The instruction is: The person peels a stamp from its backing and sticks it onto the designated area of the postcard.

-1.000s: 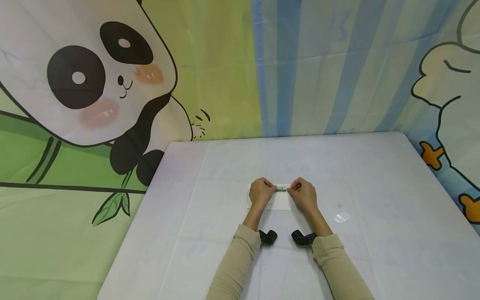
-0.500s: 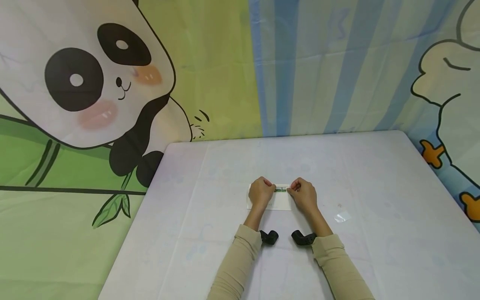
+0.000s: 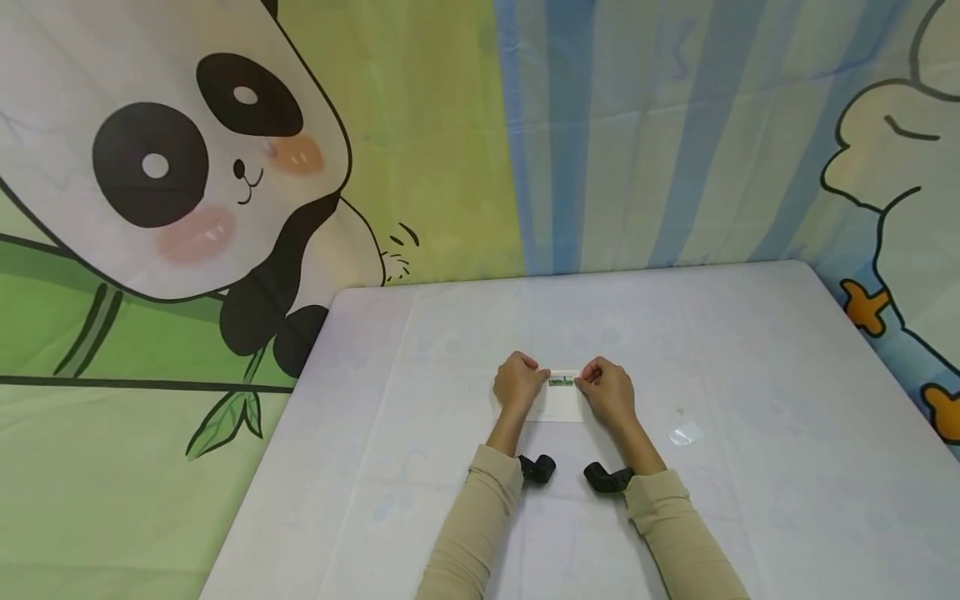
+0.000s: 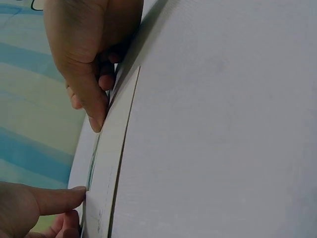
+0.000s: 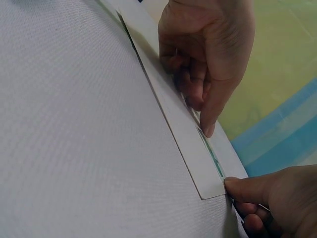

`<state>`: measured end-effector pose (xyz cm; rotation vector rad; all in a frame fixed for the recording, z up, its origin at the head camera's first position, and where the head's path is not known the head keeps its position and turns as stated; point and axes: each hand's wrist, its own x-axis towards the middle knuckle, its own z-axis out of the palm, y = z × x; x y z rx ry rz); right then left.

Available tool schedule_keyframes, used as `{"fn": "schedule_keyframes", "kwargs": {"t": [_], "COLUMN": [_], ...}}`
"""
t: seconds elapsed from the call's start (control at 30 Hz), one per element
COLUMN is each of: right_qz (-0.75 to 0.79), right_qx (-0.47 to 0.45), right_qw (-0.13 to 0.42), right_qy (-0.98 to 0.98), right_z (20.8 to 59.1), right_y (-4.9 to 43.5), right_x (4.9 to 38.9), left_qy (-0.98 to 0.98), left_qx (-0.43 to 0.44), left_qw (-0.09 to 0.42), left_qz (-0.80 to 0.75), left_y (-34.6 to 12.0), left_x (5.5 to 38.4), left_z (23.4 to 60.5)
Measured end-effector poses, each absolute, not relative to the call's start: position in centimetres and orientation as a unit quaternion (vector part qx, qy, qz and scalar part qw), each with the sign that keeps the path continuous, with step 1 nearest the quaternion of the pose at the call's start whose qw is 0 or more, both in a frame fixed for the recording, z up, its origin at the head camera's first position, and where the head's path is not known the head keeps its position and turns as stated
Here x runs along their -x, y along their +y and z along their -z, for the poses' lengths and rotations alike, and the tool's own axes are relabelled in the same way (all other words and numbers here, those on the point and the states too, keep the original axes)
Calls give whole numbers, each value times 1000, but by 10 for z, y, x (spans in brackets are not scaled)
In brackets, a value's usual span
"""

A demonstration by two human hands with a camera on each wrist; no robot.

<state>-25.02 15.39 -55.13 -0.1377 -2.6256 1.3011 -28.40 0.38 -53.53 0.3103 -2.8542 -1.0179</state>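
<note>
A white rectangular card (image 3: 557, 408) lies on the table in the head view. Along its far edge is a small printed strip (image 3: 561, 381) with a green picture, like a stamp or sticker. My left hand (image 3: 517, 383) has the strip's left end at its thumb and fingertips, while my right hand (image 3: 607, 390) pinches the right end. In the right wrist view the left thumb (image 5: 209, 130) points down at the strip, with the other fingers curled beneath. The right thumb (image 5: 233, 185) meets the strip's end near the card's corner. The left hand covers the card's left part.
A small clear plastic piece (image 3: 685, 432) lies on the white table (image 3: 787, 500) right of the hands. Black wrist cameras jut inward from both sleeves, one being the left camera (image 3: 538, 469). A printed cloth wall (image 3: 442, 167) stands behind the table.
Slightly more of the green picture shows between the hands. The left hand has shifted a little left, and the right hand has barely moved.
</note>
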Motion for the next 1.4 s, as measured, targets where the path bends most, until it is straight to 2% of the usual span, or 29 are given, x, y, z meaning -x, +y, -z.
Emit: {"fn": "schedule_keyframes", "kwargs": {"t": [0.4, 0.5, 0.6, 0.7, 0.77, 0.87, 1.07, 1.27, 1.4], "right_qz": [-434, -439, -452, -470, -474, -439, -292, -213, -186], "right_qx": [50, 54, 65, 77, 71, 14, -134, -115, -102], "right_qw": [102, 95, 86, 91, 105, 126, 96, 52, 42], "right_qy": [-893, -892, -886, -875, -871, -889, -942, -969, -976], "right_z": [551, 550, 548, 547, 547, 546, 550, 562, 565], "right_y": [152, 152, 152, 152, 151, 145, 119, 104, 98], "right_x": [249, 251, 253, 251, 248, 240, 224, 221, 221], "left_qy": [-943, -927, -886, -858, -872, -918, -969, -971, -973], "left_qx": [-58, -50, -49, -20, 16, 81, 180, 211, 213], "left_qw": [-2, -5, 14, 60, 93, 108, 64, 47, 57], "left_qz": [328, 371, 462, 510, 480, 374, 160, 100, 74], "left_y": [-8, -13, -19, -28, -36, -51, -79, -85, -88], "left_x": [292, 295, 294, 285, 276, 260, 237, 232, 231], "left_z": [531, 535, 538, 537, 533, 527, 543, 563, 568]}}
